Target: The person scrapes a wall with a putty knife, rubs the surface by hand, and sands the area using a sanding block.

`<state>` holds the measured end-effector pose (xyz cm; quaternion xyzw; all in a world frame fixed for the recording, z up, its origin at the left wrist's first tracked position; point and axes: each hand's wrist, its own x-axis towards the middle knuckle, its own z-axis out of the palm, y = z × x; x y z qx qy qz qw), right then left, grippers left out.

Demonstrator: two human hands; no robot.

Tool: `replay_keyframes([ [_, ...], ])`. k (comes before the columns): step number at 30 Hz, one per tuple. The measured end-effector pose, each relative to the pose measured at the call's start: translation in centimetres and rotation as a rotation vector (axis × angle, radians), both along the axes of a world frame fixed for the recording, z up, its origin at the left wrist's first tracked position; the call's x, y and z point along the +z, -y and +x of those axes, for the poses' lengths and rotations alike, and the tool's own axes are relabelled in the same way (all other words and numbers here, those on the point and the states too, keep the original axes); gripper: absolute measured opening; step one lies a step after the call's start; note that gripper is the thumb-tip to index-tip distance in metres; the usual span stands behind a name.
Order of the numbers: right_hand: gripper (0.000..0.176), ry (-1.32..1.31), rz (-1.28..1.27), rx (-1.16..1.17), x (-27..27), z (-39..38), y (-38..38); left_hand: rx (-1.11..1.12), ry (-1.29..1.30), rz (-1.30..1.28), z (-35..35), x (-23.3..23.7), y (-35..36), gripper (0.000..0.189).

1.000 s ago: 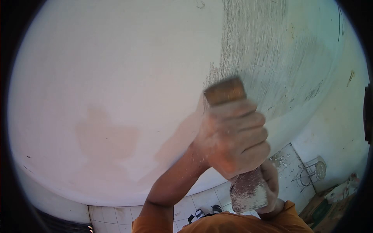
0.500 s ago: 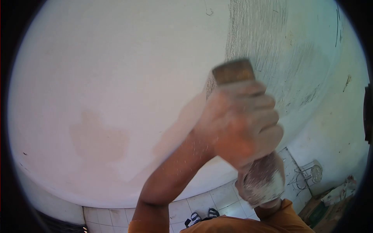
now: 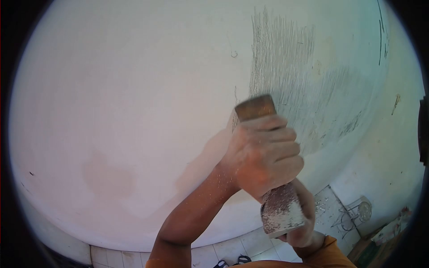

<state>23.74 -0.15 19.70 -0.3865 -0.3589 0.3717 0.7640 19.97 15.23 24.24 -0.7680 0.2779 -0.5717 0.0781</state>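
A long wooden block-like tool (image 3: 283,215) is tilted against a pale wall (image 3: 147,80). Its upper end is bare brown wood; the lower end is darker and coated in white dust. My left hand (image 3: 268,154) wraps over the middle of it, fingers closed. Lower down, my right hand (image 3: 306,223) grips the tool's lower end from the right side, its fingers partly hidden behind it. The tool's working face is turned away from me. Beside its upper end, the wall carries a patch of dark, mostly vertical scratches (image 3: 286,58). Dust speckles my left forearm.
White floor tiles (image 3: 230,250) run along the wall's foot, with sandals (image 3: 243,259) below me. At right stand a small metal-framed stool (image 3: 362,210) and cardboard with crumpled wrapping (image 3: 391,228). Pale debris (image 3: 322,205) lies on the floor near the corner.
The view has tilted upward, showing the scratched patch lower. Both hands and the tool appear lower and slightly further left, with the same grip.
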Motion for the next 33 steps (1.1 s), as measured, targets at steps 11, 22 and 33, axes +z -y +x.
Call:
replay_keyframes([
  [11, 0.034, 0.086, 0.153, 0.190, 2.6, 1.2, -0.2, -0.003, 0.058, 0.126, 0.5, 4.6, -0.8, 0.030],
  [22, 0.049, -0.005, 0.122, 0.257, 3.6, 1.2, 0.5, 0.063, -0.077, 0.090, -0.7, 8.7, -0.7, 0.034],
  [33, 0.055, 0.092, -0.019, 0.167, 2.0, 1.4, 0.7, 0.075, -0.066, -0.013, -0.2, 3.0, 0.2, 0.024],
])
